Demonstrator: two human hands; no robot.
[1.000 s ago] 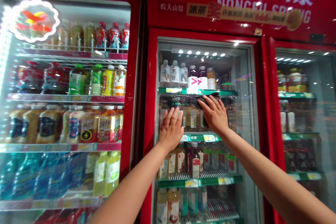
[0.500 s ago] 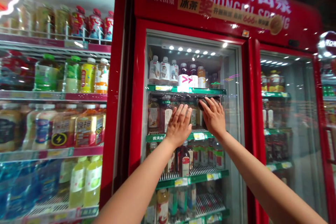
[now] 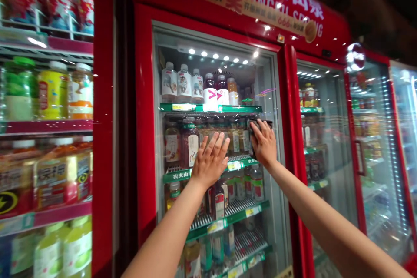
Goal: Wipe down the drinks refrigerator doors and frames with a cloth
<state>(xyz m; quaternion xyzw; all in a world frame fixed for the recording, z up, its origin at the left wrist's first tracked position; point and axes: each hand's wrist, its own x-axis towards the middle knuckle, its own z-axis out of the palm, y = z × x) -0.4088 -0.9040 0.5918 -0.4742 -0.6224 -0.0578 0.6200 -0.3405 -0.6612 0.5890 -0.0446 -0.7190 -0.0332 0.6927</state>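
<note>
There is one left hand (image 3: 210, 160), one right hand (image 3: 264, 143) and one dark cloth (image 3: 252, 144) under the right. Up-left of the cloth stand three white-labelled bottles (image 3: 184, 84), two purple bottles (image 3: 209, 90) and one orange bottle (image 3: 232, 90). Left of the left hand, two second-shelf bottles (image 3: 172, 147); farther left, three red-capped bottles (image 3: 60, 4), one yellow bottle (image 3: 54, 93).
</note>
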